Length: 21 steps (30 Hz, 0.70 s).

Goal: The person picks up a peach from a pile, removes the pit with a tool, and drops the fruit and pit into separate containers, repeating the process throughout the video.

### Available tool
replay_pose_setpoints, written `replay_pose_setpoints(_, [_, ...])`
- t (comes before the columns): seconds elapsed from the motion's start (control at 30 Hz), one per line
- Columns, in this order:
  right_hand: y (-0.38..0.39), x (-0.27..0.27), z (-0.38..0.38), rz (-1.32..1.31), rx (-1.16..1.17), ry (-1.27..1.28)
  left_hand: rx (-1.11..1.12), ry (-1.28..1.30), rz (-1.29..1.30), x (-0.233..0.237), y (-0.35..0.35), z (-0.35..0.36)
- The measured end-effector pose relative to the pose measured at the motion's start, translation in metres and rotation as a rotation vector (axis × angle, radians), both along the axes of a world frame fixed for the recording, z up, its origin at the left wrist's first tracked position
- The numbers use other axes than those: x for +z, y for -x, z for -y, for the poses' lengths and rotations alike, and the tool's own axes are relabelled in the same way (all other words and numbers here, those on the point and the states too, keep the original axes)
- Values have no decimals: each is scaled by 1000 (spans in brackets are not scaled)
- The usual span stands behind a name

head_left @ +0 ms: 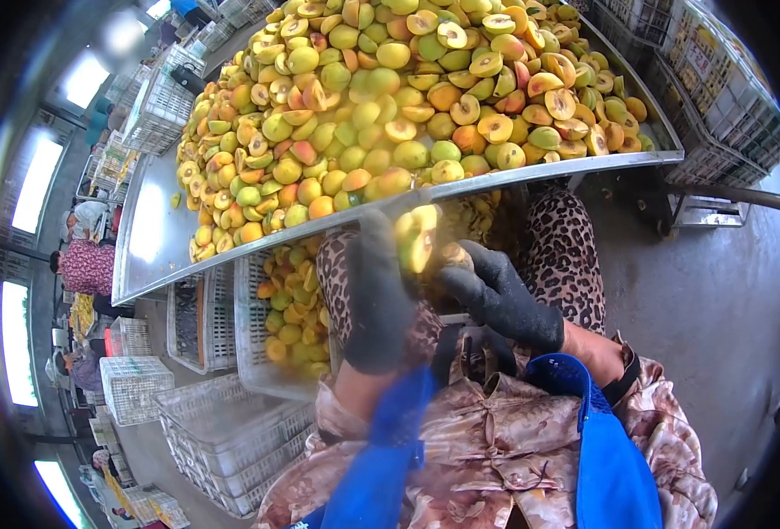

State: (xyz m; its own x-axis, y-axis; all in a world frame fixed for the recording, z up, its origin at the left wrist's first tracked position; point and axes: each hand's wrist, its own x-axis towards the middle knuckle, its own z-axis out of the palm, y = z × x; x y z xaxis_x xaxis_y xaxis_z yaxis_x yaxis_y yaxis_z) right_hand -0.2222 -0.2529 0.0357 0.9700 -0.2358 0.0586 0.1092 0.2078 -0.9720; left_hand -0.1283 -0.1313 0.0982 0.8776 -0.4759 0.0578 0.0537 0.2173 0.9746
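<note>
My left hand (378, 295), in a dark glove and smeared by motion, is raised in front of the table edge. Beside its fingertips is a yellow fruit piece (417, 238), cut open, with the flesh showing. My right hand (500, 295), also gloved, has its fingers curled round a small brownish thing (454, 257) that touches the fruit's side; blur hides what it is. Behind both hands a large heap of halved yellow and orange fruit (390, 106) lies on a metal table (148, 234). Below the table edge, more halves fill a crate (253, 331) by my left leg.
Empty white crates (231, 432) stand at the lower left, with more stacked crates (725, 88) at the upper right. A metal bar (734, 194) juts out on the right. Several people, one in a red patterned top (88, 266), are at the far left.
</note>
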Motion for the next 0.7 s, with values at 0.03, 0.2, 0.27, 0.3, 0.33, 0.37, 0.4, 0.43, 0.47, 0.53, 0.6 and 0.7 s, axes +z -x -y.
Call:
replay_pose_setpoints(0.03, [-2,7,1,-29,-28,-80,16,-7,81,-3,0,3])
replay_pose_setpoints(0.2, [-16,38,9,-66,-195,-375,130,-325,581,-19,-15,4])
replay_pose_setpoints(0.27, [-32,46,10,-47,-261,-408,129,-268,707,-25,-21,14])
replay_pose_setpoints(0.3, [-44,38,8,7,-287,-342,143,-282,754,-26,-18,16])
replay_pose_setpoints(0.33, [-49,38,7,32,-260,-301,153,-280,801,-26,-16,20])
replay_pose_setpoints(0.37, [-51,38,7,60,-246,-241,123,-237,619,-37,-17,14])
replay_pose_setpoints(0.4, [-53,24,8,163,-291,285,153,-222,425,-25,-10,19])
replay_pose_setpoints(0.43, [-52,33,8,57,-230,66,235,-375,211,-46,-14,3])
replay_pose_setpoints(0.47, [-51,41,9,-52,-196,-158,254,-194,212,-69,-21,0])
replay_pose_setpoints(0.53, [-57,34,4,92,-299,-172,418,-708,1101,-78,-28,-1])
replay_pose_setpoints(0.6, [-60,32,6,180,-372,-139,232,-860,1137,-45,-29,2])
replay_pose_setpoints(0.7, [-63,25,7,188,-425,68,339,-859,1020,-55,-31,10])
